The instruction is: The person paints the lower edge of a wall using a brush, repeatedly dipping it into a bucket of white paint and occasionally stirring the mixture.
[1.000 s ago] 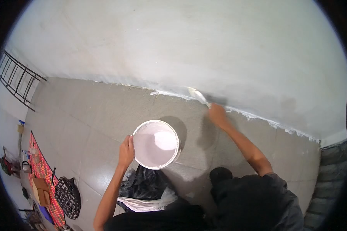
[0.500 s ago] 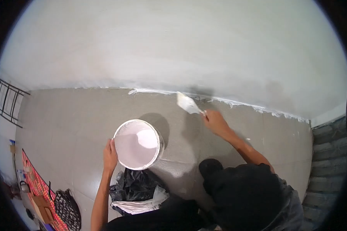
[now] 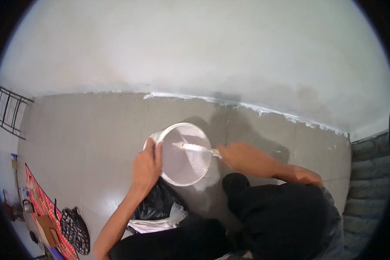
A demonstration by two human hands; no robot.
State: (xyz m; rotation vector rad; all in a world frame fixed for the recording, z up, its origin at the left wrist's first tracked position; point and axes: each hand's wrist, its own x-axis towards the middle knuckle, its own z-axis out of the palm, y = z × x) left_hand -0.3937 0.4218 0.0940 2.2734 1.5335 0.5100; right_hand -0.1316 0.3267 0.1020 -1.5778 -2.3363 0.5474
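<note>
My left hand point(image 3: 148, 164) grips the rim of a white bucket point(image 3: 184, 177), which is tilted with its mouth toward me and whitish inside. A paint brush point(image 3: 195, 147) with white on it is in my right hand point(image 3: 236, 157), its bristles over the bucket's opening. Whether the tip touches the inside cannot be made out. Beyond the bucket, a ragged white strip point(image 3: 247, 105) runs along the foot of the wall point(image 3: 195, 47).
Below the bucket lie a black plastic bag point(image 3: 158, 203) and white plastic point(image 3: 154, 224). At left are a metal rack point(image 3: 8, 112), a patterned bag point(image 3: 75, 229), a cardboard box point(image 3: 47, 230) and a red patterned mat point(image 3: 35, 197). Grey steps or slats point(image 3: 366, 190) stand at right.
My right hand has brought the brush from the wall's foot back to the bucket's mouth. The bucket has tipped toward the right, with my left hand still on its rim.
</note>
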